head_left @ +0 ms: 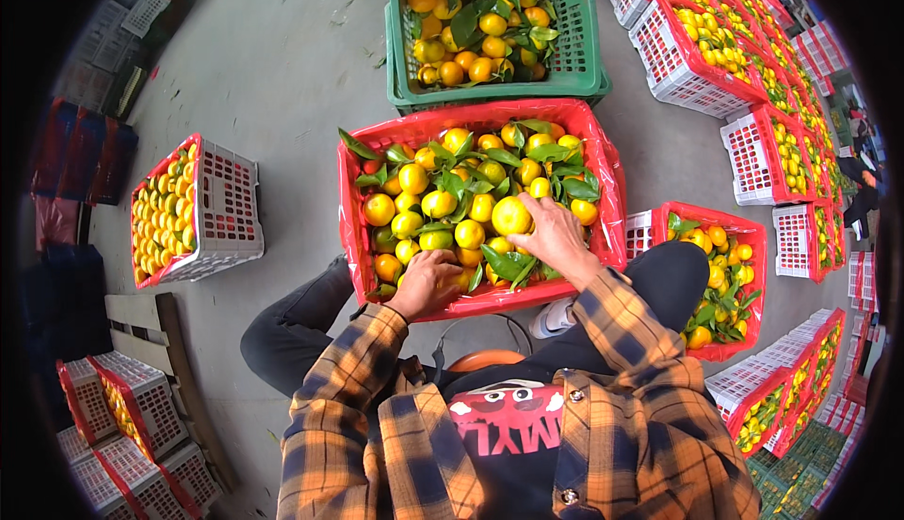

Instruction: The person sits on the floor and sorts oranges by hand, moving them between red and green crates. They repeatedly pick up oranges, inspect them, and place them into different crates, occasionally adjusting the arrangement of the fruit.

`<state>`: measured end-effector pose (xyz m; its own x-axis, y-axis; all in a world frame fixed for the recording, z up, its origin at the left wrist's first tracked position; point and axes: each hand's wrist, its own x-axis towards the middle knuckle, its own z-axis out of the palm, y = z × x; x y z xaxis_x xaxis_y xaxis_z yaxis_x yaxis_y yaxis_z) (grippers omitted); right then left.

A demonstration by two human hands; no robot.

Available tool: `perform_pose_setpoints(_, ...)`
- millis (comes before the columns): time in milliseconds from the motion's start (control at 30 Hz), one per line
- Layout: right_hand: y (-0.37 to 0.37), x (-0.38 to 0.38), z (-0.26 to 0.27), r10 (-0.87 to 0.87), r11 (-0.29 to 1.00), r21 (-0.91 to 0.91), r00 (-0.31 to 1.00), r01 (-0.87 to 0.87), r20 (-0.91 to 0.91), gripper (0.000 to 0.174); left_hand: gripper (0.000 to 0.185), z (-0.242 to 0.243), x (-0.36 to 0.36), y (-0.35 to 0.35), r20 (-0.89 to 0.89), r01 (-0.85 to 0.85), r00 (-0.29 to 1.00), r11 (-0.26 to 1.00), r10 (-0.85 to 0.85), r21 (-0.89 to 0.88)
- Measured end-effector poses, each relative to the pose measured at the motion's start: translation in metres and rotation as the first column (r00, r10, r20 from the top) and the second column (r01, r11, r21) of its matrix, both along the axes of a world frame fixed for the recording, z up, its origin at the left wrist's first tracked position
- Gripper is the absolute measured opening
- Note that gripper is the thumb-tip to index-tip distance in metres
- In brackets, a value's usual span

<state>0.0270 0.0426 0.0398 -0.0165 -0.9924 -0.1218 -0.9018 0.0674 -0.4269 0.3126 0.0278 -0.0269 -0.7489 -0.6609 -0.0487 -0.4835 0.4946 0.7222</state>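
A crate lined with red plastic film [487,301] stands before me, full of yellow-orange mandarins with green leaves. My right hand [559,239] grips a large yellow mandarin [512,216] between thumb and fingers, above the other fruit. At the crate's near side, my left hand [427,283] reaches down among the mandarins. Its fingertips are partly hidden, so whether it holds a fruit cannot be made out. A sprig of green leaves [505,263] lies between the two hands.
Beyond the lined crate is a green plastic crate [494,93] of leafy mandarins. A white crate [229,199] of neatly arranged fruit stands left. Another red-lined crate [759,294] sits by my right knee. Rows of filled crates [696,61] line the right; a wooden pallet [173,336] leans at left.
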Motion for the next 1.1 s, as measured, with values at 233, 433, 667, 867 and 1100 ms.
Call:
perform_pose_setpoints(233,0.041,0.053,-0.050,0.350,0.937,0.109,0.897,-0.333,-0.270,0.045,0.032,-0.017,0.005,-0.011,-0.048,0.064,0.997,0.996,-0.060,0.070)
perform_pose_setpoints(433,0.032,0.060,-0.089,0.320,0.946,0.048,0.898,-0.321,-0.301,0.048,0.019,-0.012,-0.004,-0.017,-0.110,0.050,0.993,0.982,-0.030,0.185)
perform_pose_setpoints(667,-0.002,0.023,-0.028,0.373,0.809,0.439,0.919,-0.390,0.128,0.060,0.084,0.000,-0.053,-0.006,0.191,-0.136,0.960,0.937,0.205,-0.321)
perform_pose_setpoints(867,0.040,-0.194,0.089,-0.475,0.777,-0.298,0.828,0.554,0.298,0.035,0.070,0.012,-0.071,-0.033,0.412,-0.074,0.892,0.958,0.188,-0.276)
perform_pose_setpoints(1100,0.196,-0.375,0.003,-0.608,0.788,0.039,0.786,0.615,-0.110,0.080,0.073,0.012,-0.163,-0.083,0.223,0.051,0.971,0.842,0.083,-0.537)
